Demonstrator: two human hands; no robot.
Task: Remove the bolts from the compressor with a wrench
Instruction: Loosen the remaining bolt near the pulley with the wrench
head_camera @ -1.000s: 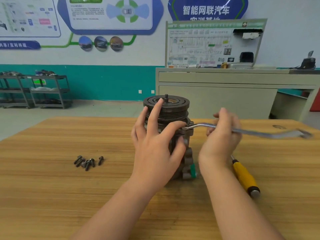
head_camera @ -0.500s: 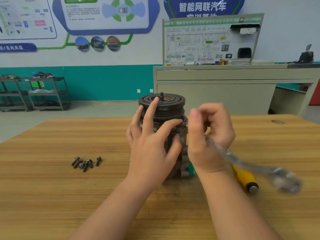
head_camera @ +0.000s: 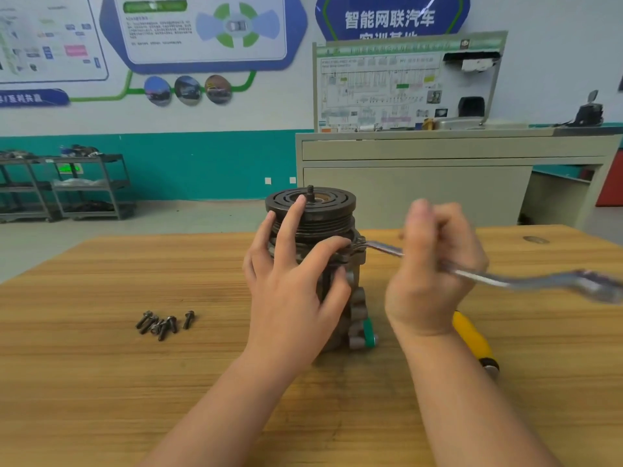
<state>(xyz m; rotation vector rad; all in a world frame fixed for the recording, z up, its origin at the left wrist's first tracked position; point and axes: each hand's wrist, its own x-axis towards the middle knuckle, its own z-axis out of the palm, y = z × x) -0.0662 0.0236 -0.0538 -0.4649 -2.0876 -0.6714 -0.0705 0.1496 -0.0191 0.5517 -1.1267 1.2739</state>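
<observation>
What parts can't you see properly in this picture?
Head view, the only view:
- The bolt being turned: hidden where the wrench end meets the compressor, partly behind the left hand.
- The wrench's far end: motion-blurred, running off the right edge.
- The yellow-handled tool: its front is hidden behind the right hand.
- The loose bolts: piled and too small to count surely.

Upright compressor (head_camera: 312, 230), wrench (head_camera: 384, 248) at its flange.

"智能网联汽车", seemingly, on wall sign (head_camera: 391, 18)
</observation>
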